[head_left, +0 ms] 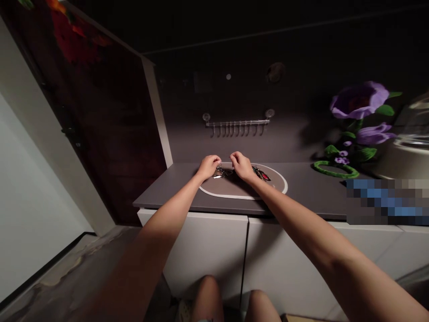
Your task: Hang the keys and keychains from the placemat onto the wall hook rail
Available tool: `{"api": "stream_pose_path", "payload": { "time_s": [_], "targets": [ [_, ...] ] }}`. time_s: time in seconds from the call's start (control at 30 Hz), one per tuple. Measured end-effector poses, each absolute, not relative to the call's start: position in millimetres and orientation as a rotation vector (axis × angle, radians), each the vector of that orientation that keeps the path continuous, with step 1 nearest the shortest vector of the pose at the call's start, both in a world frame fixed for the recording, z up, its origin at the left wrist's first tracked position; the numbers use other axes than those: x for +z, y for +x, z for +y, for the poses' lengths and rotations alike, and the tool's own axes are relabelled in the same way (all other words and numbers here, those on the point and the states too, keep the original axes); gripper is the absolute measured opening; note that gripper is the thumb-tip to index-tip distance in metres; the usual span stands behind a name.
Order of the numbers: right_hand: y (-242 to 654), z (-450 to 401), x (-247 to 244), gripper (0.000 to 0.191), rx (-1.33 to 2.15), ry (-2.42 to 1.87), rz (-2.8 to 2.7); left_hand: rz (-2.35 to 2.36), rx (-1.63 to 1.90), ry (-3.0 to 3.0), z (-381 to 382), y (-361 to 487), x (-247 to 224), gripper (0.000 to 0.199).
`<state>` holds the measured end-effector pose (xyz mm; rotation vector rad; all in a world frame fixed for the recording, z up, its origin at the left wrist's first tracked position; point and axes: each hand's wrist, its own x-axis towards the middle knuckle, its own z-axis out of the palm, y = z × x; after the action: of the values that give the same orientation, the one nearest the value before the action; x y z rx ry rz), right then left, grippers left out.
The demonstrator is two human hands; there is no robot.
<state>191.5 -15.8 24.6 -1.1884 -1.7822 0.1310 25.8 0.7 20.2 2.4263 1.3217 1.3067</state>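
Both of my hands are over an oval brown mat (228,191) with a white rim, lying on the grey countertop. My left hand (209,165) has its fingers curled together beside some shiny metal keys (219,172); what its fingertips hold is too small to make out. My right hand (241,165) is a little to the right, fingers bent and drawn together, its grip also unclear. A dark ornament with a red patch (264,175) lies on the mat, just right of my right wrist. A gap separates the two hands.
A clear hook rail (237,123) is fixed to the wall behind the mat. Purple artificial flowers (360,100) with a green ring base (335,170) stand at the right, near a pale rounded object (402,161). White cabinet doors (204,246) are below the countertop edge.
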Motion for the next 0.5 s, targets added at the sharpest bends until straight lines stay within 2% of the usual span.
{"api": "stream_pose_path", "payload": {
  "time_s": [0.17, 0.33, 0.5],
  "targets": [
    [196.2, -6.2, 11.3, 0.028, -0.128, -1.288, -2.000, 1.439, 1.067, 2.654, 2.7, 22.6, 7.6, 0.021],
    [199.9, -1.2, 6.3, 0.024, -0.198, -1.376, -2.115, 1.417, 0.845, 2.769, 4.0, 20.7, 1.3, 0.021],
    [198.0, -3.4, 6.9, 0.024, -0.232, -1.445, -2.160, 1.436, 0.790, 2.819, 2.9, 21.7, -2.9, 0.022]
  ]
}}
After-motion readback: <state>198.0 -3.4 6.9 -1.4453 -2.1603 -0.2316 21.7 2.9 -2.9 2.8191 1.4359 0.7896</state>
